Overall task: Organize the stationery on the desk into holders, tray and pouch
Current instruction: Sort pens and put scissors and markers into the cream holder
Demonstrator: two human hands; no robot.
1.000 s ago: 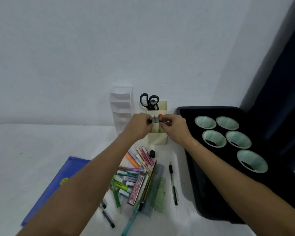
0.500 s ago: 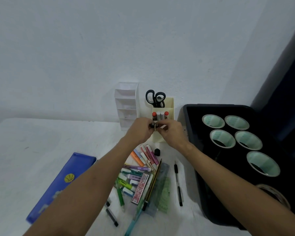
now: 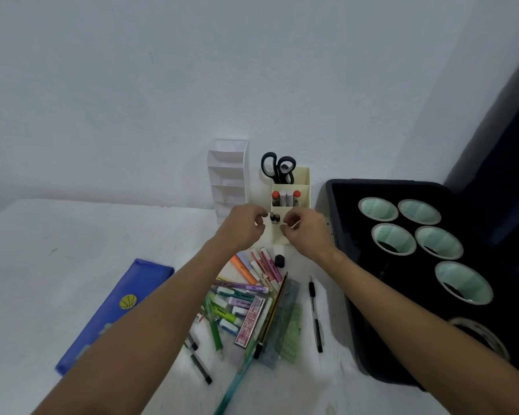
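A cream tiered holder [image 3: 303, 178] stands at the wall with black scissors [image 3: 277, 167] in its back slot. Red-capped and white markers [image 3: 285, 198] fill its middle slot, and two small dark items [image 3: 275, 218] sit in the front slot. My left hand [image 3: 242, 227] hovers just left of the front slot and my right hand [image 3: 307, 232] just right of it. Both have loosely curled fingers and hold nothing I can see. A heap of highlighters [image 3: 243, 295], a pencil [image 3: 271, 313] and a green ruler [image 3: 286, 324] lies below my hands.
An empty white tiered holder [image 3: 228, 175] stands left of the cream one. The blue pouch [image 3: 117, 313] lies at the left. A black tray [image 3: 342, 193] with several tape rolls fills the right. A black pen [image 3: 315, 316] and a small black cap [image 3: 279, 260] lie near the heap.
The bundle of markers that both hands held in front of the holder now stands in its slots. My hands have let go and moved slightly apart.
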